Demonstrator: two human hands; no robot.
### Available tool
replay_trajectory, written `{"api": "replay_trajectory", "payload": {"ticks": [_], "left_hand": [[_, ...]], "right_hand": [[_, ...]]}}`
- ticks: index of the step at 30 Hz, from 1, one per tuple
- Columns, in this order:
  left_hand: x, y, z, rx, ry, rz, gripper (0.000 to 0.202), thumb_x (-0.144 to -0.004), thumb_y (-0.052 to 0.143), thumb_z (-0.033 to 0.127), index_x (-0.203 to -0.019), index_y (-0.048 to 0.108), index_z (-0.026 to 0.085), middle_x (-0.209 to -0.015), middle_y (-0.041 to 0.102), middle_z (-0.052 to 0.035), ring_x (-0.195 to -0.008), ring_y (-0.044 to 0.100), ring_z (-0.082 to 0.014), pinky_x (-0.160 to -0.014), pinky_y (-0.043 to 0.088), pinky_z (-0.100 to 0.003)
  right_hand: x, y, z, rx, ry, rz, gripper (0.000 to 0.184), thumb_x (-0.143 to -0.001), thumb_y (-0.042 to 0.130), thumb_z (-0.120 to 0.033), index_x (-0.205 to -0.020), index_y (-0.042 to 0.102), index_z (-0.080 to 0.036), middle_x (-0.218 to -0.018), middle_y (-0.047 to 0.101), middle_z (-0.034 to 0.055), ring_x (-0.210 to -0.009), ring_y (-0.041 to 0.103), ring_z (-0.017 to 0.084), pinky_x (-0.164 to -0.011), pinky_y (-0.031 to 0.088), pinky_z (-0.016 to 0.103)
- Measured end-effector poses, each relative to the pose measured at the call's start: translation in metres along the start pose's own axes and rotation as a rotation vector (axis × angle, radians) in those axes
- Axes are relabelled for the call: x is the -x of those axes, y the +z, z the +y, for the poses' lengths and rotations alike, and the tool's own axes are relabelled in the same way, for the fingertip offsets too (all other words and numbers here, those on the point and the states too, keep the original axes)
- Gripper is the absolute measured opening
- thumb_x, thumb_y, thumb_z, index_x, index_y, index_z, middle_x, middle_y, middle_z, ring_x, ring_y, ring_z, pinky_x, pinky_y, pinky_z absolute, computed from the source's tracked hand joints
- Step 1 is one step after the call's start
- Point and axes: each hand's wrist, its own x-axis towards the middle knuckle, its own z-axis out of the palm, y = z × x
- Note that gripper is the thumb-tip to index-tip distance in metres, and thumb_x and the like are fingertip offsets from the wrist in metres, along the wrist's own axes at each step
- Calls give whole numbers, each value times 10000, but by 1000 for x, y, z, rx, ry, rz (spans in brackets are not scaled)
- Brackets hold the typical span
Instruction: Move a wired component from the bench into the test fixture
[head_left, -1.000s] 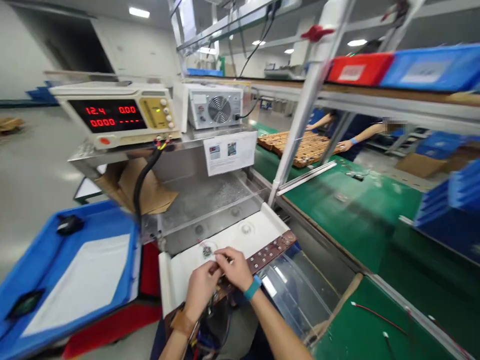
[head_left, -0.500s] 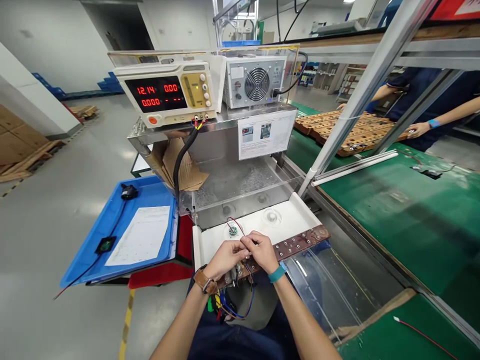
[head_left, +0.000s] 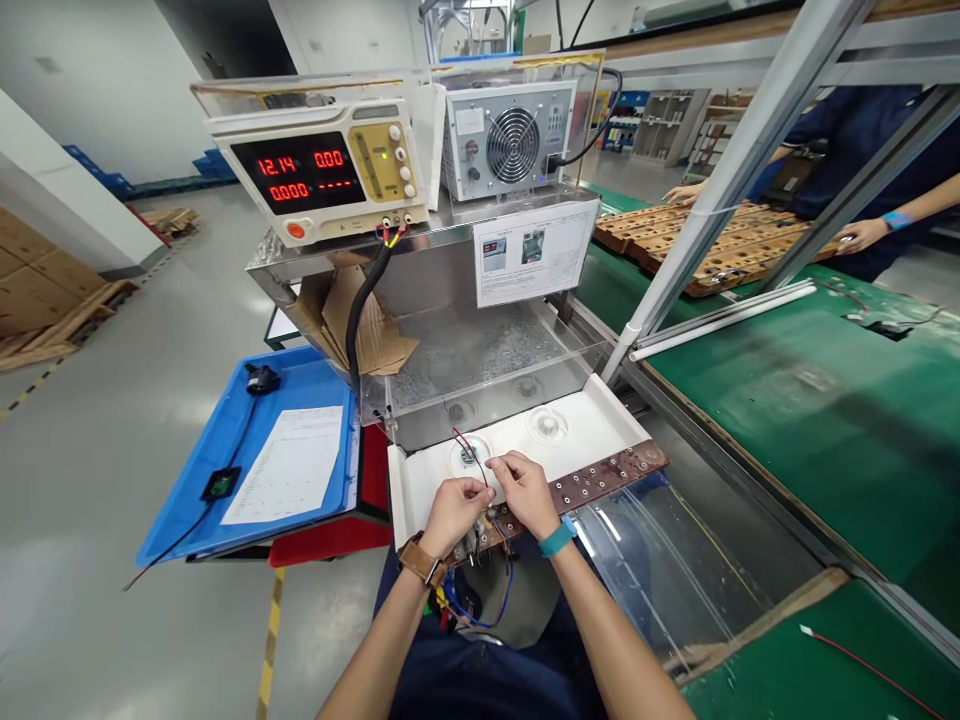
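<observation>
Left hand (head_left: 455, 505) and right hand (head_left: 529, 490) pinch thin wire leads (head_left: 480, 470) running up-left, away from the person, to small round part (head_left: 468, 455) on white tray (head_left: 600, 425).

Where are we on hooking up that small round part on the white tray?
Looks done: the small round part sits in a round recess of the white tray, its thin wires running back to the hands. In hand: left hand and right hand pinch those wires at the brown strip. Seemingly left: the supply display reads 12.14 and 0.00, and the second recess looks empty.
</observation>
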Motion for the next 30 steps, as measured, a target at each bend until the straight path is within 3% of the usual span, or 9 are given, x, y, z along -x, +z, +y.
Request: {"api": "replay_trajectory", "payload": {"ticks": [9,30], "left_hand": [[-1,1,-2,-13,0,27,483,-614,772,612,-680,720,136,-647,687,-52,-605,563,-145,-621,408,-270],[1,4,-9,-130,38,41,307,-718,609,434,-682,679,137,-655,685,-53,-610,560,-155,-610,390,-275]], "right_hand": [[-1,0,0,8,-11,-2,380,-974,544,-443,-784,729,-170,-717,594,14,-717,557,140,-679,394,276],[-1,1,1,28,9,-33,545,-977,474,-605,-804,730,-157,-770,648,57,-761,598,175,-703,434,289]]}}
